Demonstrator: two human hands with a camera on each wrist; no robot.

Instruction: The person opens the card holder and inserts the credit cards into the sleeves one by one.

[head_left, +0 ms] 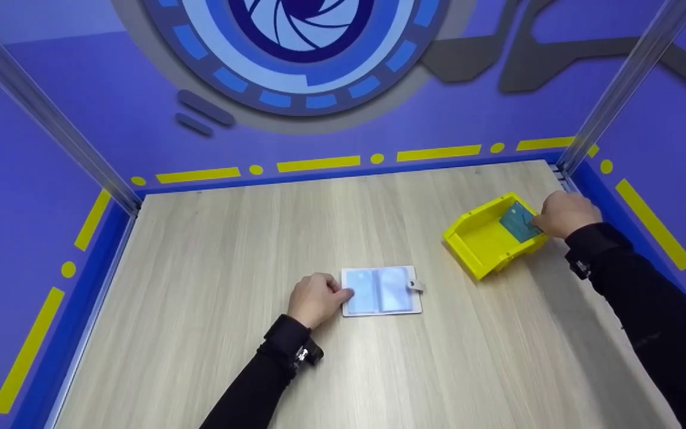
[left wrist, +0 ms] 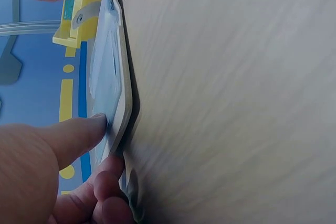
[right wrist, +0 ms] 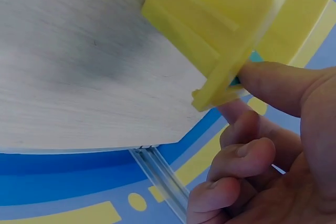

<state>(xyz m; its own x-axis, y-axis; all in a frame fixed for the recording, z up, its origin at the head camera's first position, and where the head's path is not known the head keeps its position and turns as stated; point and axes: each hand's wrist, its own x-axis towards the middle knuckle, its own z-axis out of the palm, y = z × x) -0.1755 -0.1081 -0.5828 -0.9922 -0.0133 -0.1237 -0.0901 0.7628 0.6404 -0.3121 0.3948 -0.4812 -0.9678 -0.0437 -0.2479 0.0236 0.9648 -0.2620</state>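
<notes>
A small open card holder [head_left: 377, 291] with clear sleeves and a snap strap lies on the table. My left hand [head_left: 317, 299] pinches its left edge, thumb [left wrist: 84, 135] on top and the other fingers curled underneath. To the right is a yellow plastic bin [head_left: 481, 241] with a dark green card [head_left: 517, 221] leaning against its inner end wall. My right hand [head_left: 569, 214] grips the bin at that end wall. Its thumb [right wrist: 270, 80] lies inside on the card, and the curled fingers are outside, below the rim. Only slivers of the card show in the right wrist view.
The wooden table [head_left: 230, 250] is bounded by blue panels [head_left: 343, 131] at the back and both sides. Metal posts [head_left: 623, 83] rise at the back corners. The bin is near the table's right edge, close to the side panel.
</notes>
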